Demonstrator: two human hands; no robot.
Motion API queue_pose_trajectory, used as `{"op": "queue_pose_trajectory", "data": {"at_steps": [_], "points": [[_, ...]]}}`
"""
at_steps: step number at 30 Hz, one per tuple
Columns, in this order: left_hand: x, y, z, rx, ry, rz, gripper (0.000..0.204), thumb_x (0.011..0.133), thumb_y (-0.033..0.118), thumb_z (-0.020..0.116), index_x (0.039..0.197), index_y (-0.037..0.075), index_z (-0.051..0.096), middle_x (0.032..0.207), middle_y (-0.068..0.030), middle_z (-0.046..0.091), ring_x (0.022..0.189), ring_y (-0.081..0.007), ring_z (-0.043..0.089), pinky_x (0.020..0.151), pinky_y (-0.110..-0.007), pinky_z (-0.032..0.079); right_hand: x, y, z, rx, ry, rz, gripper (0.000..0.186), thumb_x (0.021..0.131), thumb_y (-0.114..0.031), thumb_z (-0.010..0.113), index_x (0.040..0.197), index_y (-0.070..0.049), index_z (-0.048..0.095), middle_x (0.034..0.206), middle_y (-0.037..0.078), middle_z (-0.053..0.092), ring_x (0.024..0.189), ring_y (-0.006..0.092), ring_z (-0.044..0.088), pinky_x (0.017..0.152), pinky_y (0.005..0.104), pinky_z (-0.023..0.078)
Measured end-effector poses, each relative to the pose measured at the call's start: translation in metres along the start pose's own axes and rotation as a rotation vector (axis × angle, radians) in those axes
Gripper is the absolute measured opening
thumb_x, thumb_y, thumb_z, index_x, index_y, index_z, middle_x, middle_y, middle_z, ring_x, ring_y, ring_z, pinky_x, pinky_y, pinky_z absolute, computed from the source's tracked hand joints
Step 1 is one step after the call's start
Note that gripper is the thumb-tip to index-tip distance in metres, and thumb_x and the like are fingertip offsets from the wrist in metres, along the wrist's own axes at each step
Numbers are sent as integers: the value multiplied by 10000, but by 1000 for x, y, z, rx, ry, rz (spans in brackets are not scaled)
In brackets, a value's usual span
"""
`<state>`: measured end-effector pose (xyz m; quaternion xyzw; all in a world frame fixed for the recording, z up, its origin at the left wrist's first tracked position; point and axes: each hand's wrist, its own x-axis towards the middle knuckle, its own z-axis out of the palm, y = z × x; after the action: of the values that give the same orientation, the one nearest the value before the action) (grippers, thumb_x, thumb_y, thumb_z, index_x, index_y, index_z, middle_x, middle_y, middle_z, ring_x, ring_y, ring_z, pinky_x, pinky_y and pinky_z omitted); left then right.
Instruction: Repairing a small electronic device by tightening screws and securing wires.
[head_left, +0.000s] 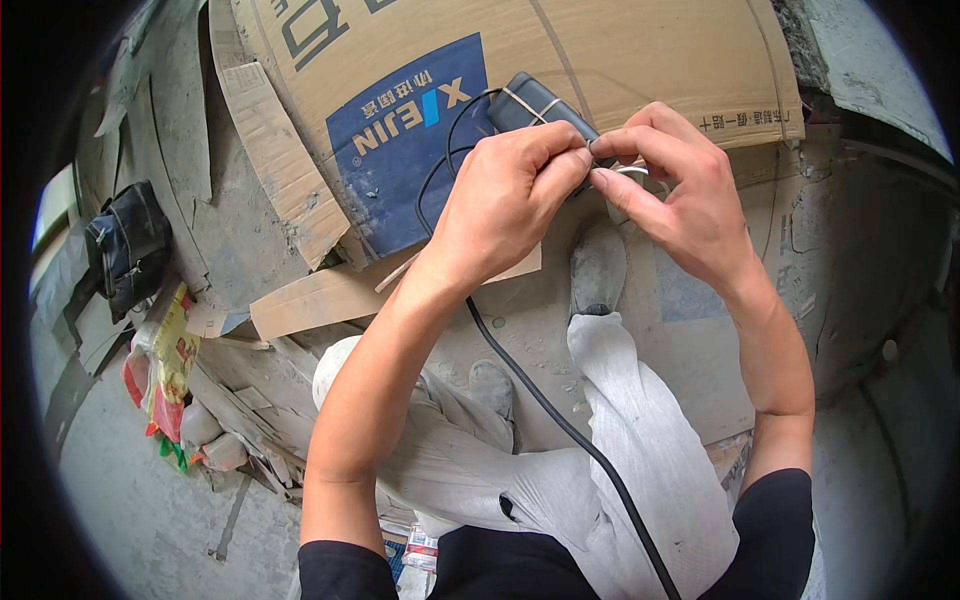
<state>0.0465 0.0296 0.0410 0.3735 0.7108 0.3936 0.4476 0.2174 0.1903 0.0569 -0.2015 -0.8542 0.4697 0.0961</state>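
Note:
My left hand is closed, thumb and index finger pinched at the near corner of a dark rectangular device with pale bands across it. My right hand curls in from the right, its fingertips close against the left ones on something small that I cannot make out. A white cable loops beside the right thumb. A black cable loops out from the far end of the device and runs down past my left wrist and over my lap. The device lies on a large printed cardboard sheet.
Torn cardboard strips lie along the sheet's left and lower edges on a dusty floor. My shoe and legs are below my hands. At the left are a black bag, colourful plastic bags and scrap pieces. A bottle lies near the lower edge.

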Motion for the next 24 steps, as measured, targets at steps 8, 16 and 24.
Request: {"op": "queue_pose_trajectory", "data": {"at_steps": [8,16,24], "points": [[3,3,-6,78,-9,150,203,1146,168,701,1171,-28,747,927,-152,720,825,-245,679,800,-379,560,9,6,-9,221,-140,306,180,997,-160,863,1096,-11,846,986,46,703,829,138,657,750,322,533],[1,5,3,96,35,170,203,1131,168,711,1145,-34,724,969,-212,729,837,-369,688,806,-422,571,15,0,-8,120,-121,182,142,952,-107,735,981,23,686,955,58,630,805,150,622,747,338,518],[8,7,0,-7,30,103,237,1156,216,714,1164,-17,754,885,-101,699,803,-165,639,765,-345,531,18,16,-28,568,-75,275,102,1031,-11,664,1125,-13,623,1027,27,731,935,70,647,841,257,535]]}}
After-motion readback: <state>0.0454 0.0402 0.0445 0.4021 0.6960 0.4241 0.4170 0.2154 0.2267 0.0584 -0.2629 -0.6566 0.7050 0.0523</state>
